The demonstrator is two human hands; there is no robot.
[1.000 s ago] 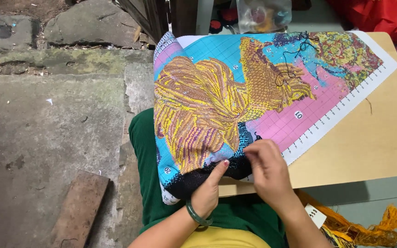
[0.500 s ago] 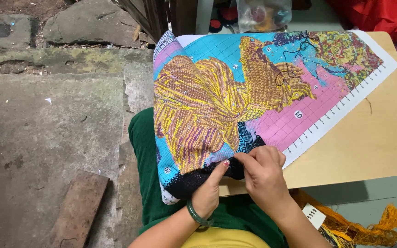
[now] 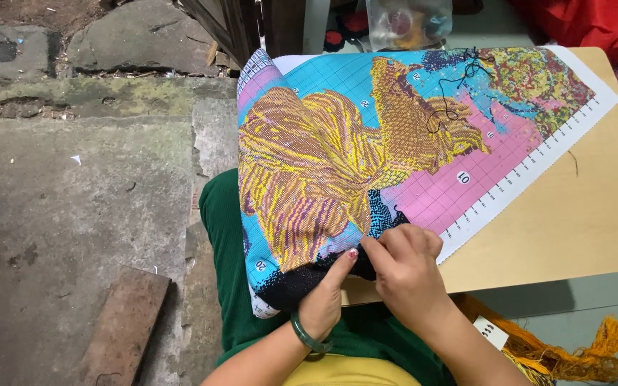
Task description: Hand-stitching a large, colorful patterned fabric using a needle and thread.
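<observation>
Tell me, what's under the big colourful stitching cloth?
Under the cloth you can see a light wooden table and, at its near edge, green clothing over the person's lap. The left hand and right hand pinch its dark corner. The covered tabletop stays hidden.

A clear plastic bag (image 3: 408, 21) lies beyond the wooden table (image 3: 581, 221); a brick (image 3: 124, 322) rests nearby.

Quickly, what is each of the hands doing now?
Left hand: closed, pinching the dark edge of the embroidery cloth.
Right hand: closed on the same cloth edge, fingers curled.
</observation>
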